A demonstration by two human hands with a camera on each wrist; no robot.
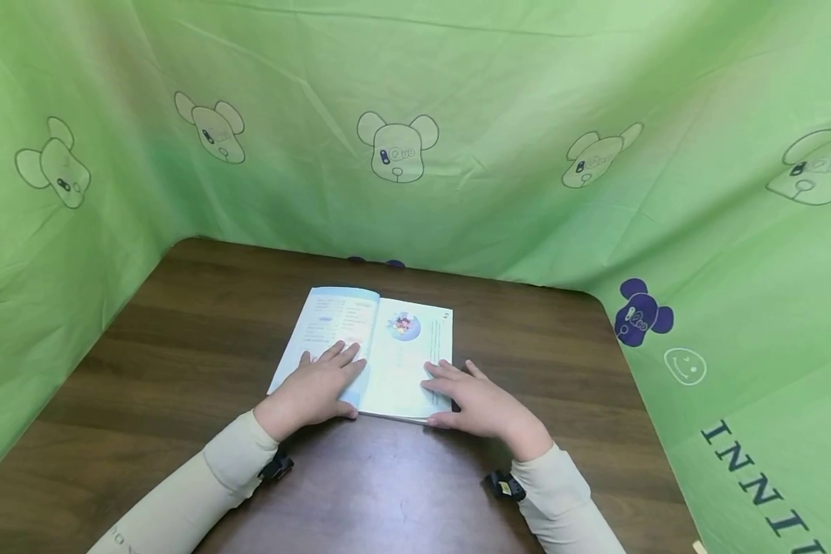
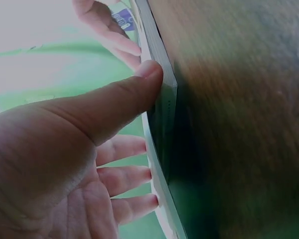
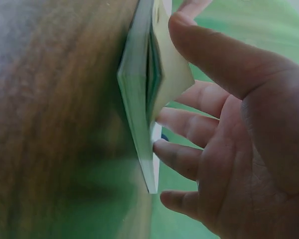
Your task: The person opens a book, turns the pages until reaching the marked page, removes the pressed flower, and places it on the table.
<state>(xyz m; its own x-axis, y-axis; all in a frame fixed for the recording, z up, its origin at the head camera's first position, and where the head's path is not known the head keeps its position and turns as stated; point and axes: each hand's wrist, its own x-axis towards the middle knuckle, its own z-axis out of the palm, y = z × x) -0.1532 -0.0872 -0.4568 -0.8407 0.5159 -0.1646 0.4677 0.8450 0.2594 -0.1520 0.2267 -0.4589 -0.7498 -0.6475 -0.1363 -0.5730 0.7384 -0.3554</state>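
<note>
An open book [image 1: 398, 385] lies on the dark wooden table, with text on its left page and a round coloured picture on its right page. My left hand [image 1: 315, 388] rests on the lower left page, fingers spread; its thumb [image 2: 148, 74] touches the bottom edge close to the spine. Over the lower right part of the book is my right hand [image 1: 481, 400], fingers fairly straight and fingertips at the page. In the right wrist view, a page corner [image 3: 177, 74] stands up off the page block near the thumb and index finger.
A brown wooden table [image 1: 526, 346] extends around the book. Green fabric [image 1: 485, 215] with cartoon bear heads hangs along the back and both sides. Dark devices sit at both wrists, such as the right wrist camera [image 1: 505, 485].
</note>
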